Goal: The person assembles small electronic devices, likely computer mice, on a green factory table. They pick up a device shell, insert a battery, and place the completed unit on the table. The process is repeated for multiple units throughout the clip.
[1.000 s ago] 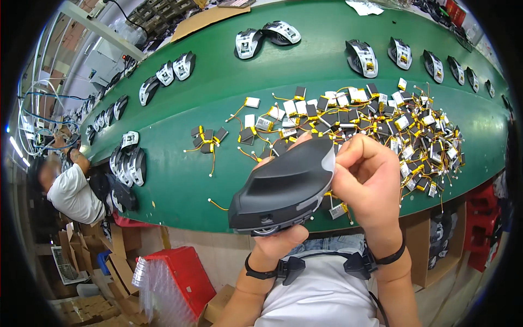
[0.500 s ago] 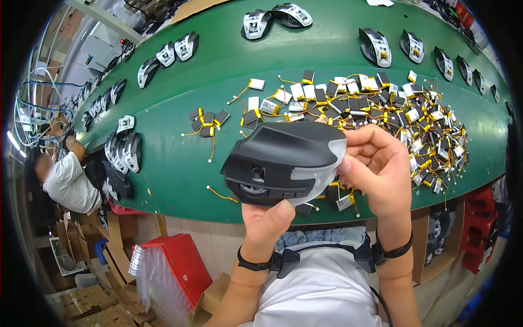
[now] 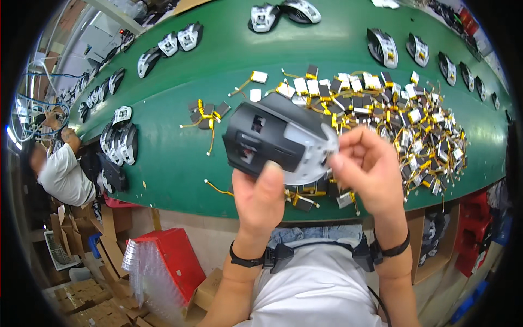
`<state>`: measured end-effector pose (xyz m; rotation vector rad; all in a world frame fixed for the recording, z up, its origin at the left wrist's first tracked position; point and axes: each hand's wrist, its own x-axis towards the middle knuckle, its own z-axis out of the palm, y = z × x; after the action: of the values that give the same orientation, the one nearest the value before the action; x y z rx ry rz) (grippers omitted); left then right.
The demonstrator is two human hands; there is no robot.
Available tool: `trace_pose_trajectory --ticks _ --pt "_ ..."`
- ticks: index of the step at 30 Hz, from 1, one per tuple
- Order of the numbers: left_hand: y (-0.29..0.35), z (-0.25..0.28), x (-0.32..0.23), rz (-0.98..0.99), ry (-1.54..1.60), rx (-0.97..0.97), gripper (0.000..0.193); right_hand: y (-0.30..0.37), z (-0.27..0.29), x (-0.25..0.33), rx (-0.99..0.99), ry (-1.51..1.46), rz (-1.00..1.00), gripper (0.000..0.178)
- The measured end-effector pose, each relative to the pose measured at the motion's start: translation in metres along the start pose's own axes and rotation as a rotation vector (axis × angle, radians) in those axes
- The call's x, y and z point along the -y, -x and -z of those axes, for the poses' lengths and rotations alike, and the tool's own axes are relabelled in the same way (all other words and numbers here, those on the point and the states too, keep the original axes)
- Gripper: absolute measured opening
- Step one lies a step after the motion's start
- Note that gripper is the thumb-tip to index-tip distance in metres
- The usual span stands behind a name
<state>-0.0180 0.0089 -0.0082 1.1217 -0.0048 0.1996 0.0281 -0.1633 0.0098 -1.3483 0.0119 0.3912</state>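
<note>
Mouse shell (image 3: 275, 143), black with a pale grey inner plate, is held up in the air above the near edge of the green tabletop (image 3: 180, 163), its hollow underside turned toward the camera. Left hand (image 3: 259, 199) grips it from below: the thumb lies flat over the lower edge of the shell, and the remaining fingers are hidden behind it. Right hand (image 3: 370, 169) meets the shell at its right end, with thumb and forefinger pinched together on the tip of the pale plate; the other fingers curl loosely and hold nothing that can be seen. Both wrists carry dark bands.

Directly behind the shell, on the tabletop, lies a dense heap of small batteries with yellow leads (image 3: 403, 120), spreading to the right. A smaller cluster of the same parts (image 3: 204, 111) sits to the left of the shell, well apart from the hands. Further mouse bodies (image 3: 381, 48) stand in a row along the far side of the tabletop, and a stack of them (image 3: 121, 143) rests at the left edge. A red crate (image 3: 177, 261) stands on the floor below. Another person (image 3: 62, 171) works at the far left.
</note>
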Motion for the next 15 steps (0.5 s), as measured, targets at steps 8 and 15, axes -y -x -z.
trace_pose_trajectory --ticks 8,15 --pt "-0.014 0.005 0.003 0.028 0.117 -0.052 0.053 0.022 0.008 -0.004 -0.147 0.063 0.425 0.040" --pt "-0.015 -0.004 0.006 0.215 0.236 -0.027 0.056 0.014 -0.009 -0.005 -0.094 -0.342 0.480 0.049"
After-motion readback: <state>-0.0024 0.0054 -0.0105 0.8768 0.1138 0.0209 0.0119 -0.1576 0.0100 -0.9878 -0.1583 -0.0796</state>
